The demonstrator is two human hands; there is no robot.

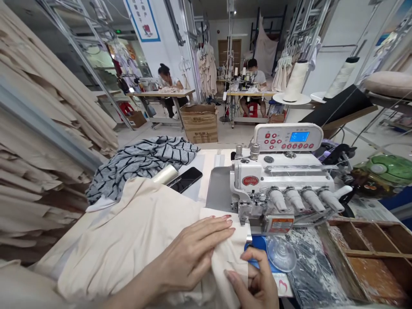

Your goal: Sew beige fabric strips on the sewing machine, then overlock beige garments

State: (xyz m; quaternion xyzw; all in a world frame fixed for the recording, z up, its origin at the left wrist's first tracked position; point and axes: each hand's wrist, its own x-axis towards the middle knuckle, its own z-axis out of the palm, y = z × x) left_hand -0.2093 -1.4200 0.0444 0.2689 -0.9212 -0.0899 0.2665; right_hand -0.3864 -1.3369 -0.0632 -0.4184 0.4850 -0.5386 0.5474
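Note:
Cream fabric [135,231] is spread over the table, with its edge at the needle area of a white overlock sewing machine [257,171]. My left hand [196,244] lies flat on the cloth, fingers stretched toward the presser foot. Closer to me, my right hand [255,283] has thumb and curled fingers at the fabric's right edge, gripping it; some of its fingertips are hidden. A clear plastic dish [281,254] sits just beyond the right hand, on a blue surface.
Behind the cream cloth are a black phone [186,179], a pale roll [165,174] and a grey striped cloth [144,163]. At right stands a wooden compartment tray [360,253]. Thread cones [296,81] rise behind the machine. Two people sit at far tables.

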